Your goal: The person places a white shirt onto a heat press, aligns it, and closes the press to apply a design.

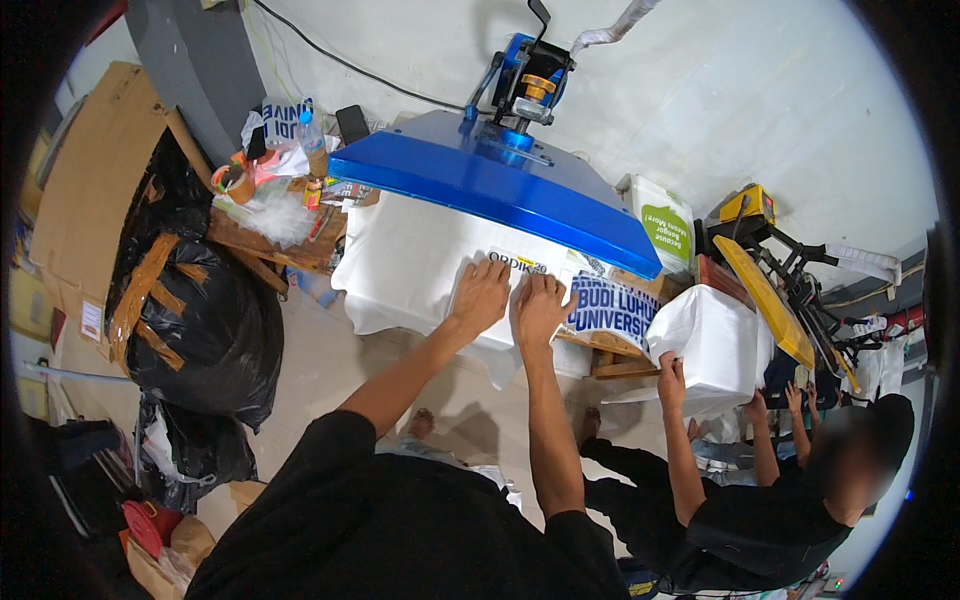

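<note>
A white T-shirt (400, 265) lies spread over the lower bed of a blue heat press (490, 185), its loose edges hanging down at the front. Under the press's raised upper plate, a strip with dark lettering and a small yellow patch (525, 262) rests on the cloth. My left hand (482, 296) lies on the shirt, its fingertips at the near edge of this strip. Close on its right, my right hand (543, 306) also has its fingers resting at the strip's edge. Both hands look flat on the cloth, and I see nothing gripped in either.
On the right, a co-worker (760, 520) handles white cloth (705, 345) at a yellow press (765, 300). A printed blue-and-white sheet (612, 308) lies between the presses. At left are a wooden table (240, 232) with a bottle (312, 140) and cup, plus a stuffed black bag (215, 340).
</note>
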The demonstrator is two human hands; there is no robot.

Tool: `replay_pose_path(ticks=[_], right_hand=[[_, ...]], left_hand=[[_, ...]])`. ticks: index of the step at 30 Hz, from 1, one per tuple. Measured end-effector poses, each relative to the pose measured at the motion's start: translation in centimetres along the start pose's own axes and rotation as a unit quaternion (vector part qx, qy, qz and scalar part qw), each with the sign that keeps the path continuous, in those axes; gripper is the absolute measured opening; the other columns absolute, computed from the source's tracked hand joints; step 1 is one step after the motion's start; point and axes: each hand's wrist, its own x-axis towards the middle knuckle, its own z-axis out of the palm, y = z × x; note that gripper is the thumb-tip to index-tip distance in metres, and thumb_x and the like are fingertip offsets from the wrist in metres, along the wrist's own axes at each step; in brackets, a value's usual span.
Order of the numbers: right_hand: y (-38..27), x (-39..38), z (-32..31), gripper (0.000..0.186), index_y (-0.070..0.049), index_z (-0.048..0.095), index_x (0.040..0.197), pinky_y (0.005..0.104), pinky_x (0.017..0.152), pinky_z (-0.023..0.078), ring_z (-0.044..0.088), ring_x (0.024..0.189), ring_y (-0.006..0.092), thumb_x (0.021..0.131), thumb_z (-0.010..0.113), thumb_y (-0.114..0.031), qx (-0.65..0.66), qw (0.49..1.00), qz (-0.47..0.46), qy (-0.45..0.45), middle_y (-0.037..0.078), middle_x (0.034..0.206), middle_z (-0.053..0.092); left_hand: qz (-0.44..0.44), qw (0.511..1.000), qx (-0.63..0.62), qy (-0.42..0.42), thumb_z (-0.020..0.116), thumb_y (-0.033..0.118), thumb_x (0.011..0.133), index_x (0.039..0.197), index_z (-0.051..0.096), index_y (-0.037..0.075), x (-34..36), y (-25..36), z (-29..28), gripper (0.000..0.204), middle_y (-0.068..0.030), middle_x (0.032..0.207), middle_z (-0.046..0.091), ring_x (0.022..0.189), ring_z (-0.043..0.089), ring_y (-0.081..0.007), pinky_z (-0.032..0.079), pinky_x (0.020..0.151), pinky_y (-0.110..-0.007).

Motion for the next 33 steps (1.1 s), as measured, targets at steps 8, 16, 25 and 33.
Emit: replay_pose_path(ticks=[8, 16, 25, 33], right_hand=[[3.2, -2.2, -1.1, 0.017, -0.004, 0.065, 0.101, 0.0477, 0.101, 0.034, 0.049, 0.118, 0.0353, 0.087, 0.063, -0.013, 0.209, 0.954, 0.023, 0.213, 0.017, 0.121, 0.057], [11.6, -17.9, -5.7, 0.030, 0.006, 0.057, 0.112, 0.0347, 0.096, 0.042, 0.055, 0.106, 0.0210, 0.102, 0.049, -0.021, 0.345, 0.914, 0.194, 0.082, 0.013, 0.114, 0.058], [-13.8, 21.6, -39.5, 0.031, 0.002, 0.067, 0.101, 0.0355, 0.080, 0.049, 0.065, 0.089, 0.0290, 0.085, 0.072, -0.025, 0.139, 0.723, -0.465, 0.492, 0.016, 0.095, 0.068], [-21.5, 23.1, -44.4, 0.080, 0.004, 0.063, 0.099, 0.0452, 0.086, 0.047, 0.063, 0.097, 0.0355, 0.075, 0.063, -0.072, -0.096, 0.951, -0.190, 0.223, 0.024, 0.095, 0.065]], left_hand=[[-0.091, 0.963, -0.156, 0.198, 0.062, 0.007, 0.081, 0.096, 0.064, 0.004, 0.9, -4.8, -3.6, 0.015, -0.0135, 0.104, 0.061, 0.101, 0.057, -0.0309, 0.045, 0.085, -0.045], [-0.390, 0.855, -0.246, 0.239, 0.056, -0.004, 0.088, 0.111, 0.058, 0.001, -29.8, -15.6, -6.5, 0.024, -0.0131, 0.107, 0.059, 0.100, 0.057, -0.0261, 0.045, 0.090, -0.036], [-0.309, 0.873, -0.295, 0.235, 0.054, -0.002, 0.089, 0.123, 0.055, 0.002, -25.9, -8.5, -10.2, 0.034, -0.0148, 0.120, 0.058, 0.111, 0.056, -0.0286, 0.043, 0.097, -0.037], [-0.090, 0.868, -0.407, 0.269, 0.053, -0.007, 0.086, 0.123, 0.055, 0.000, -16.4, 3.4, -22.3, 0.038, -0.0174, 0.122, 0.058, 0.115, 0.054, -0.0331, 0.041, 0.100, -0.040]])
